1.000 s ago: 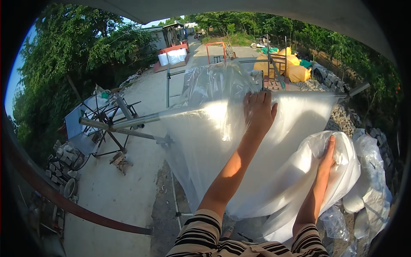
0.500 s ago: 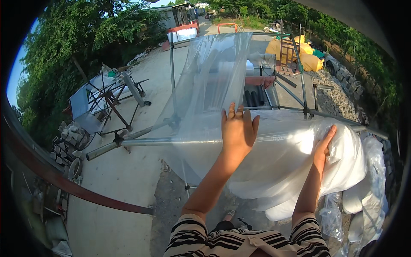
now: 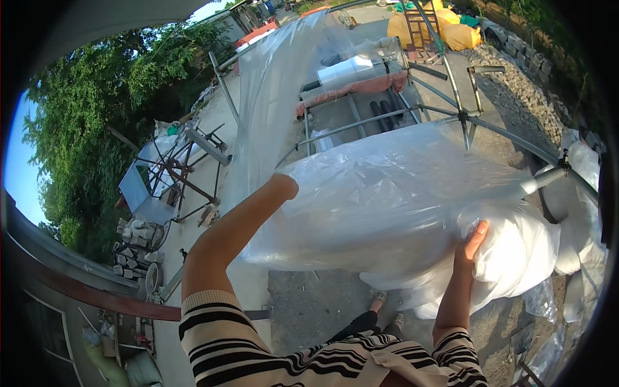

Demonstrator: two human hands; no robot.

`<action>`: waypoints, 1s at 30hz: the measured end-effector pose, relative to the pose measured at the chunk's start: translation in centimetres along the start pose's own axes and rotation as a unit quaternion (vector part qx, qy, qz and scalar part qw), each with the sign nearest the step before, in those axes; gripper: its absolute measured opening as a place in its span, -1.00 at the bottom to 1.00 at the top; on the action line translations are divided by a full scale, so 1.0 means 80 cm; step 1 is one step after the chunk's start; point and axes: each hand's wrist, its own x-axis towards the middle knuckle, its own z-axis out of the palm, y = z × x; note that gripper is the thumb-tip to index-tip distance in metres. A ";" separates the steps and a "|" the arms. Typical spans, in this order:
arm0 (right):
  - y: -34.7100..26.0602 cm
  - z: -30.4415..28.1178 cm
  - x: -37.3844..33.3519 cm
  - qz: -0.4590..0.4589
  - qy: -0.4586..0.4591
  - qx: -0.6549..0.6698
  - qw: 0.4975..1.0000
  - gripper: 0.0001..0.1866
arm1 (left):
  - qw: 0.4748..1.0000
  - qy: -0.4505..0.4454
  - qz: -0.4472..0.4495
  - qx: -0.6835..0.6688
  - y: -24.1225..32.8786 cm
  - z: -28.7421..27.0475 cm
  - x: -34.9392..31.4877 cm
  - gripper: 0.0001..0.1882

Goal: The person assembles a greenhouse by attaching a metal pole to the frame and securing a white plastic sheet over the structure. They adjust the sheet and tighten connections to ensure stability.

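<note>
A wide sheet of clear plastic film lies draped over a frame of metal pipes in front of me. One strip of it stretches up to the far left bar. My right hand grips the bunched, whitish film bundle at the near right, thumb showing and the other fingers mostly hidden in the folds. At the left part of the sheet, my left hand is bent down at the wrist against the film. Its fingers do not show.
Inside the frame are a white roll, a reddish cloth-wrapped bar and dark pipes. Metal scrap stands at left. Yellow sacks and a rubble heap sit at far right. A dark red bar crosses the lower left.
My left hand has moved left and bent downward, from raised with spread fingers. The film now spreads more to the left over the near pipe. The whole view has turned and tilted.
</note>
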 end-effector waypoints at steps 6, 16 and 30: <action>0.113 -0.050 -0.058 0.095 -0.017 0.067 0.993 -0.47 | 0.573 0.001 -0.372 -0.730 0.062 0.030 -0.042 -0.44; 0.150 -0.105 -0.104 0.143 -0.008 0.096 0.985 -0.50 | 0.301 -0.064 0.039 -0.951 0.070 0.120 0.017 -0.42; 0.155 -0.117 -0.116 0.119 0.034 0.123 0.985 -0.53 | 0.310 -0.287 0.158 -0.892 0.229 0.067 0.028 -0.39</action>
